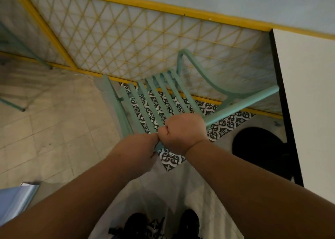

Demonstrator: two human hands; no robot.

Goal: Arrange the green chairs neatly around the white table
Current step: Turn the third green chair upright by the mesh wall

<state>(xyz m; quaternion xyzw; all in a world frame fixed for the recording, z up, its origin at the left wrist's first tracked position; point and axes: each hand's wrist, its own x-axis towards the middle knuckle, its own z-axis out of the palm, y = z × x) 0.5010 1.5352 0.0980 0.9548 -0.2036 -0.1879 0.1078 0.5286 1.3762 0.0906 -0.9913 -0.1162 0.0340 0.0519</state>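
A green slatted chair (154, 97) stands in front of me, seen from above its backrest, with one curved armrest reaching toward the white table (308, 93) on the right. My left hand (137, 148) and my right hand (183, 131) are side by side, both closed around the chair's top rail. The rail under my fists is mostly hidden. The table's black edge runs down the right side, next to the chair's right end. Parts of another green frame (20, 44) show at the far left.
A yellow lattice fence (126, 37) runs behind the chair. The floor is beige tile at the left and patterned black-and-white tile (172, 159) under the chair. A round black table base (259, 146) sits under the table. My shoes (188, 222) are at the bottom.
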